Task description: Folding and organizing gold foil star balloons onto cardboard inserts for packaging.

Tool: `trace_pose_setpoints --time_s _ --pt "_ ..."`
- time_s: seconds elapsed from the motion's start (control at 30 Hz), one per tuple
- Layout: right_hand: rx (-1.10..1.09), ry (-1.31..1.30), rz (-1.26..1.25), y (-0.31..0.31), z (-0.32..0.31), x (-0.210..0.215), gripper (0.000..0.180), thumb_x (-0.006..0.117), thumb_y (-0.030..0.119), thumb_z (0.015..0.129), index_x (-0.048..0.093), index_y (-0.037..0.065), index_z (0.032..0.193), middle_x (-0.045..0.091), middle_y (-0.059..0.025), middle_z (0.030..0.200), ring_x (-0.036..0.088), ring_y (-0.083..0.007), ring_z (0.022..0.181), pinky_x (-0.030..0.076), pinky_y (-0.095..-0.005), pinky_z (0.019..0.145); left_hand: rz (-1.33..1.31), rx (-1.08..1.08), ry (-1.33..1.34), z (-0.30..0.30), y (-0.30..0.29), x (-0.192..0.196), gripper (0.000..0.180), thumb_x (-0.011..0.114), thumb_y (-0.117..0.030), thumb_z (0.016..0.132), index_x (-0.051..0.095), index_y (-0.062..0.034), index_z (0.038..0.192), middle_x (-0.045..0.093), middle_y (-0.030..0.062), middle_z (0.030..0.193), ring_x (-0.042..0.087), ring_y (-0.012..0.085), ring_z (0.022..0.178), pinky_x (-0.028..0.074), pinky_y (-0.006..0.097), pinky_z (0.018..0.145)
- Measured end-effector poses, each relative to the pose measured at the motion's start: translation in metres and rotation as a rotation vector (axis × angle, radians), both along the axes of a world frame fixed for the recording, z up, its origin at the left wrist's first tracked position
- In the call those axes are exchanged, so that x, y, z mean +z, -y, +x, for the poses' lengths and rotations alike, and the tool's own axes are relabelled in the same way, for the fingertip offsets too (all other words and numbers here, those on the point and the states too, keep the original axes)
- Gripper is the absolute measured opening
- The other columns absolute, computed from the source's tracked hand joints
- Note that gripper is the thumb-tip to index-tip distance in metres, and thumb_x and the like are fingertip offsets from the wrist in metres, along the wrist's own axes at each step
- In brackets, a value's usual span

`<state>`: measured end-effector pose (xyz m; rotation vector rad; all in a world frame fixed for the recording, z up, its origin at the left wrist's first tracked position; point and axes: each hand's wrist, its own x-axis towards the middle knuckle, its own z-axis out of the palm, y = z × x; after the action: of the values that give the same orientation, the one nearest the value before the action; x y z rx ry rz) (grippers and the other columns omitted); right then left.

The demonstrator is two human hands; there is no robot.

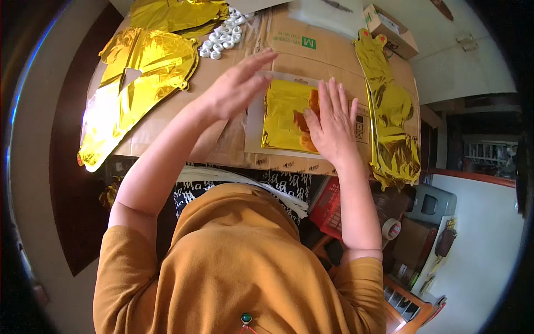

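Observation:
A folded gold foil sheet (283, 114), shaped into a rectangle, lies on a clear plastic bag (253, 133) on the cardboard-covered table. My right hand (334, 125) rests over its right side with fingers stretched out, holding nothing. Just off its left edge is my left hand (239, 86), fingers extended and apart, grasping nothing; it appears raised above the table. Flat gold foil balloons (147, 58) with small tabs lie to the left. Another long gold foil balloon (389, 106) lies along the right edge, its lower end hanging over.
Small white ribbon rolls (222, 39) are heaped at the back left, beside more gold foil (172, 16). An open cardboard box (390, 30) stands at the back right. Below the table's right side are a red plastic crate (327, 209), a tape roll (391, 229) and a grey stool (431, 203).

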<state>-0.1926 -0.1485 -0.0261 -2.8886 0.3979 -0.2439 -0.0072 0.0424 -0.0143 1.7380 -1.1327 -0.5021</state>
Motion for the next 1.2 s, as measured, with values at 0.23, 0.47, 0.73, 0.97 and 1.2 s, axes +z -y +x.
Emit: trace_pose_setpoints --time_s 0.23,0.47,0.73,0.97,1.2 --pt "-0.001 -0.047 -0.036 -0.017 0.014 -0.013 0.071 0.051 0.041 0.100 0.027 0.005 0.157 0.020 -0.0237 0.164 0.017 -0.0387 0.153 0.006 -0.0591 0.122 0.235 -0.001 0.841 -0.057 0.020 -0.015 0.073 0.047 -0.050 0.101 0.037 0.0022 0.151 0.032 0.0222 0.160 0.026 0.0368 0.150 0.018 0.051 0.123" --pt "-0.023 -0.082 -0.117 -0.023 0.014 -0.020 0.075 0.049 0.048 0.099 0.024 0.011 0.160 0.018 -0.0286 0.163 0.017 -0.0450 0.151 0.010 -0.0610 0.121 0.243 0.002 0.897 -0.048 0.005 -0.037 0.088 0.042 -0.065 0.097 0.036 0.0043 0.150 0.031 0.0263 0.159 0.027 0.0409 0.149 0.019 0.052 0.122" --pt "-0.031 -0.113 -0.135 -0.016 0.013 -0.014 0.083 0.050 0.062 0.095 0.028 0.011 0.158 0.018 -0.0300 0.162 0.018 -0.0467 0.150 0.011 -0.0630 0.119 0.232 0.025 0.818 -0.053 0.004 -0.035 0.092 0.046 -0.066 0.093 0.036 0.0069 0.149 0.031 0.0301 0.157 0.027 0.0432 0.148 0.020 0.052 0.121" --pt "0.003 0.123 -0.118 0.001 0.033 0.010 0.060 0.065 0.048 0.091 0.058 0.011 0.137 0.050 -0.0241 0.145 0.041 -0.0439 0.139 0.025 -0.0582 0.116 0.282 0.085 0.782 -0.062 0.010 -0.039 0.094 0.042 -0.068 0.094 0.033 0.0059 0.151 0.028 0.0294 0.159 0.021 0.0427 0.151 0.015 0.052 0.123" --pt "0.333 0.341 0.241 -0.074 0.182 0.015 0.017 0.076 0.019 0.080 0.073 0.007 0.092 0.067 -0.0114 0.092 0.067 -0.0320 0.083 0.053 -0.0428 0.080 0.247 0.018 0.798 -0.062 0.011 -0.059 0.082 0.038 -0.062 0.096 0.038 0.0013 0.150 0.035 0.0242 0.157 0.024 0.0430 0.148 0.006 0.055 0.123"
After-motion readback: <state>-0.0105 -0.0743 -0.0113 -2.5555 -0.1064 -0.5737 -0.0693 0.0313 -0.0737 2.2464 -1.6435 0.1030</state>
